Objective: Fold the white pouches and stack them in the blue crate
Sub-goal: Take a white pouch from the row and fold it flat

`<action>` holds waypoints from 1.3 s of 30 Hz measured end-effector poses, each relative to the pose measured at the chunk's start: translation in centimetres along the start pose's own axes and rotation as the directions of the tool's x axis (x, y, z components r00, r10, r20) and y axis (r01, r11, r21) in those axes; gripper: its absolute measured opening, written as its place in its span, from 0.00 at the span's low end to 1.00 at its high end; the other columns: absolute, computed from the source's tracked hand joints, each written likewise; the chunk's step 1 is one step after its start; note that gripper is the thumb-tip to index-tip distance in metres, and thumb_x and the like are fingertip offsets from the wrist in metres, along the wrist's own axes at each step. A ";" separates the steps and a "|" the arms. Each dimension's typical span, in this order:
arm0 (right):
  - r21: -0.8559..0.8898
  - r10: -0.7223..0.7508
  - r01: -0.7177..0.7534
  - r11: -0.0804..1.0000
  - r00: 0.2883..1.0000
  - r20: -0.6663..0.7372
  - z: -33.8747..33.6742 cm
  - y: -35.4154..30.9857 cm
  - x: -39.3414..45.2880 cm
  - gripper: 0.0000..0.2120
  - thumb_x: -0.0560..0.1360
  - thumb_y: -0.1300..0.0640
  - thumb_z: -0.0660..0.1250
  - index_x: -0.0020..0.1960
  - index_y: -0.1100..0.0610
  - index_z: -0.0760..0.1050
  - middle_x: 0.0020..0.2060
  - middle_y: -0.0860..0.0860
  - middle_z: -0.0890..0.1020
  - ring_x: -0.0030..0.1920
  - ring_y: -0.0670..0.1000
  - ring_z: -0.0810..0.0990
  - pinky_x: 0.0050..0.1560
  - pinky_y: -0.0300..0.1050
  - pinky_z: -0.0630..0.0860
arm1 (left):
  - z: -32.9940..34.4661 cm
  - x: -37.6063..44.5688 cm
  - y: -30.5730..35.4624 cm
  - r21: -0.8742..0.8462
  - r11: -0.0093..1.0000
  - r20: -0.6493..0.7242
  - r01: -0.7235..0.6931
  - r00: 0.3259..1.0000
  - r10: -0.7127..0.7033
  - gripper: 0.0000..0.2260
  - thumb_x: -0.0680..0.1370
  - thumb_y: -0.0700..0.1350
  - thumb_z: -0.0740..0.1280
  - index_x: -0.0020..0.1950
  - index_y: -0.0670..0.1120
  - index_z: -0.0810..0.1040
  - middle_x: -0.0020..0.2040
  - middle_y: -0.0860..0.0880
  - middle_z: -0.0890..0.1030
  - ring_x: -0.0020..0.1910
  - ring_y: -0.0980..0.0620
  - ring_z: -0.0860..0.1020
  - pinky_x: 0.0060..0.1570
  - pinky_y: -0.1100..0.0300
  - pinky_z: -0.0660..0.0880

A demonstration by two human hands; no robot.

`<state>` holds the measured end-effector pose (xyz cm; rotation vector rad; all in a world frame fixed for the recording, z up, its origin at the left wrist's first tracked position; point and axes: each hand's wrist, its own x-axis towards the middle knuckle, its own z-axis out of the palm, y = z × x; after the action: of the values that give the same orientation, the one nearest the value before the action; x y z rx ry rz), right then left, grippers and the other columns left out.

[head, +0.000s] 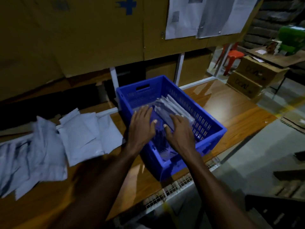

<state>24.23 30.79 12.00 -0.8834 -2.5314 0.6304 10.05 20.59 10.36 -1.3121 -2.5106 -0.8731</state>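
Both hands flat inside the blue crate [212, 134], on the folded pouches.

The left hand [142, 125] and right hand [179, 131] are resting palm-down, fingers straight, on the folded pouches [171, 104], which are lying stacked along the right side of the crate. Neither hand is gripping anything. The crate is sitting on the wooden table [231, 113]. The unfolded white pouches [79, 136] are lying in a loose pile on the table, left of the crate.
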 end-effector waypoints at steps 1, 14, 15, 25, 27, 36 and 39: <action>0.053 -0.014 0.014 0.999 1.000 0.004 0.4 -0.7 -1.1 0.26 0.82 0.45 0.60 0.76 0.57 0.65 0.74 0.56 0.68 0.76 0.57 0.61 0.71 0.60 0.66 | -0.6 -2.0 -0.2 -0.025 0.998 -0.033 0.052 0.998 -0.053 0.24 0.81 0.52 0.61 0.76 0.45 0.68 0.76 0.46 0.68 0.77 0.47 0.62 0.77 0.49 0.55; 0.342 -0.367 0.304 0.889 0.920 0.136 8.6 -13.0 -11.2 0.17 0.78 0.54 0.62 0.65 0.56 0.76 0.65 0.53 0.75 0.70 0.54 0.68 0.72 0.54 0.66 | -5.6 -22.0 -8.8 -0.001 0.827 -0.153 0.562 0.817 -0.555 0.24 0.79 0.54 0.61 0.72 0.45 0.72 0.73 0.44 0.72 0.73 0.44 0.68 0.71 0.47 0.66; 0.336 -0.382 0.308 0.890 0.906 0.182 9.7 -13.6 -11.4 0.16 0.77 0.55 0.63 0.64 0.56 0.76 0.63 0.52 0.76 0.69 0.54 0.70 0.70 0.52 0.68 | -6.2 -22.9 -9.6 -0.007 0.805 -0.154 0.594 0.794 -0.587 0.24 0.80 0.54 0.62 0.73 0.45 0.72 0.73 0.44 0.71 0.73 0.44 0.67 0.71 0.46 0.66; 0.223 -0.443 0.384 0.896 0.732 0.518 19.6 -22.0 -8.8 0.17 0.79 0.52 0.65 0.66 0.54 0.74 0.63 0.54 0.76 0.62 0.56 0.75 0.58 0.47 0.72 | -12.0 -23.9 -21.0 -0.103 0.677 -0.260 0.728 0.638 -0.725 0.22 0.77 0.49 0.70 0.68 0.42 0.76 0.69 0.39 0.75 0.70 0.38 0.70 0.66 0.43 0.69; 0.207 -0.445 0.403 0.892 0.695 0.564 21.5 -24.1 -7.9 0.18 0.78 0.53 0.65 0.66 0.55 0.75 0.63 0.57 0.76 0.63 0.58 0.75 0.59 0.49 0.73 | -12.6 -23.5 -23.4 -0.178 0.618 -0.339 0.766 0.542 -0.769 0.20 0.74 0.51 0.65 0.61 0.40 0.79 0.60 0.37 0.78 0.61 0.35 0.74 0.59 0.43 0.72; 0.162 -0.488 0.496 0.853 0.651 0.581 28.0 -30.7 -3.1 0.31 0.71 0.51 0.74 0.71 0.49 0.69 0.68 0.55 0.72 0.64 0.60 0.75 0.60 0.52 0.76 | -11.5 -20.6 -28.2 -0.167 0.476 -0.053 0.864 0.474 -0.879 0.26 0.82 0.50 0.64 0.75 0.38 0.64 0.72 0.35 0.68 0.71 0.38 0.68 0.70 0.50 0.58; 0.084 -0.479 0.578 0.812 0.578 0.661 29.6 -32.1 -0.6 0.40 0.69 0.56 0.76 0.77 0.49 0.63 0.76 0.55 0.62 0.71 0.61 0.67 0.67 0.52 0.70 | -11.7 -20.3 -28.9 -0.145 0.507 0.014 0.850 0.514 -0.858 0.23 0.83 0.45 0.63 0.76 0.40 0.65 0.73 0.38 0.70 0.71 0.40 0.69 0.70 0.52 0.63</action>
<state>-5.21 -0.53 4.29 0.1859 -3.2762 0.6307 -2.15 -12.92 -0.47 0.1163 -3.0523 -1.2107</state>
